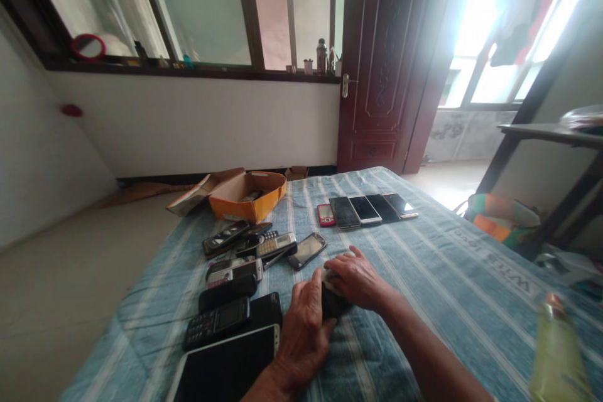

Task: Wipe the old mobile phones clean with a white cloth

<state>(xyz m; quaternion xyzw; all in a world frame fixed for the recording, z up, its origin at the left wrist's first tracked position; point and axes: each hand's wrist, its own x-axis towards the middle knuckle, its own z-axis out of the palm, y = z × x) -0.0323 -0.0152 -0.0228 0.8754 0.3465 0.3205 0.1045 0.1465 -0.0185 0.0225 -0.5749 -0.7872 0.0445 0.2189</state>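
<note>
My left hand [306,326] is closed around a dark, flat object [333,303] that looks like a phone, mostly covered by my fingers. Over its far end bends my right hand [355,279], pressing something small and whitish [330,281], perhaps a tissue or cloth, against it. Just beyond my left hand lies a touchscreen phone [308,251]. A heap of old mobile phones [235,270] spreads to the left, with a black keypad phone [217,322] and a white-edged tablet [228,367] nearest me. Farther off, a pink phone [326,215] lies beside a row of several smartphones [346,212].
An open orange box [249,204] stands at the bed's far left edge, a phone inside. The striped blue bedcover [424,282] lies under everything. At the right front is a bottle of yellowish liquid [558,352]. A dark red door [377,75] and a shelf [551,135] stand beyond.
</note>
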